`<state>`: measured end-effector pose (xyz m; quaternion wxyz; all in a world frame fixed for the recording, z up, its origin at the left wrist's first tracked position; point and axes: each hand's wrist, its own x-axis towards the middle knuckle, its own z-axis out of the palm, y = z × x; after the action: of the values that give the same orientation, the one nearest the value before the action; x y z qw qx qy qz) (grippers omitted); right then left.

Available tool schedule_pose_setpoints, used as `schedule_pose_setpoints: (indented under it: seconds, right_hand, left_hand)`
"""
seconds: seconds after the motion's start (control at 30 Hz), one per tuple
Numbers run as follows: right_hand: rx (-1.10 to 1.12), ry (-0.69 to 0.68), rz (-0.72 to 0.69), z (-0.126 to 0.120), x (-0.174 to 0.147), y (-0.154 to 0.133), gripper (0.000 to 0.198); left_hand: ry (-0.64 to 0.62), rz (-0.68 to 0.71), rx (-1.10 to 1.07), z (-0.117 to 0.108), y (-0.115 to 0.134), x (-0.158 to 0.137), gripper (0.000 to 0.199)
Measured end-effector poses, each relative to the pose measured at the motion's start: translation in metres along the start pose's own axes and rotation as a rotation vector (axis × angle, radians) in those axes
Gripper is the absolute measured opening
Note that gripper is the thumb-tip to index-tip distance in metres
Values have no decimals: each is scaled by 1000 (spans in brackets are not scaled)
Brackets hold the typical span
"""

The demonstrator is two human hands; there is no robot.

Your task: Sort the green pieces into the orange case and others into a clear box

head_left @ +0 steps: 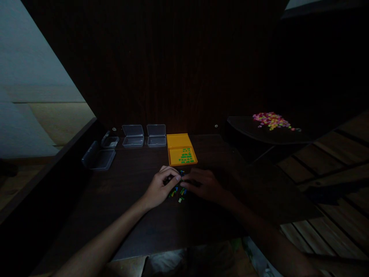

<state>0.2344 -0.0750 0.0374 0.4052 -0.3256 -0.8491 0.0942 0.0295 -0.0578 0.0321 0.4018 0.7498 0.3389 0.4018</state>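
Small green, yellow and blue pieces [173, 193] lie in a loose heap on the dark tabletop, partly under my hands. My left hand [162, 185] is over the heap's left side, its thumb and forefinger closed together at the tips; whatever is between them is too small to make out. From the right, my right hand [203, 184] reaches in, with thumb and forefinger a little apart near the left fingertips. Just beyond my hands stands an open yellow box [173, 157]. Several rows of small green pieces [186, 156] lie in its right part.
Two clear plastic boxes [133, 142] [156, 142] stand with lids raised along the back panel. Further left are a larger clear box [103, 160] and a smaller one [110, 142]. A pile of multicoloured pieces [272, 120] rests on the corner shelf [245, 124] at right.
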Motion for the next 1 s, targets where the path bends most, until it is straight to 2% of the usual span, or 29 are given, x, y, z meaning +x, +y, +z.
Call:
schedule_pose_setpoints:
  seconds: [0.5, 0.83, 1.0]
  right_hand:
    - [-99, -24, -23, -1, 6, 3, 17]
    - [-36, -320, -47, -15, 48, 16, 16]
    - [-8, -346, -48, -17, 72, 38, 14]
  left_hand:
    - [13, -84, -63, 1, -2, 0, 26]
    - [93, -148, -114, -5, -5, 4, 28]
    - [214, -179, -69, -7, -3, 4, 23]
